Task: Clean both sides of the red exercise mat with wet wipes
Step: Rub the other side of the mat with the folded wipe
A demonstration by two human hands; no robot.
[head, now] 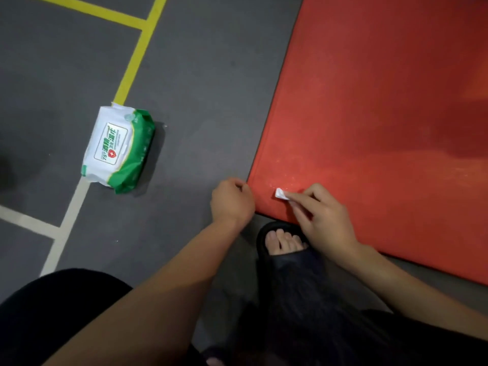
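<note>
The red exercise mat [383, 114] lies flat on the grey floor and fills the right of the view. My right hand [322, 215] pinches a small folded white wet wipe [280, 194] and holds it against the mat near its front left corner. My left hand [232, 202] is at that same corner with its fingers curled at the mat's edge; whether it grips the edge is hidden. A white and green pack of wet wipes [118, 149] lies on the floor to the left, well apart from both hands.
The grey floor [206, 88] carries yellow tape lines [134, 59] at the back left and white lines [66, 225] at the front left. My foot in a black slipper [285, 247] stands just in front of the mat's near edge, between my arms.
</note>
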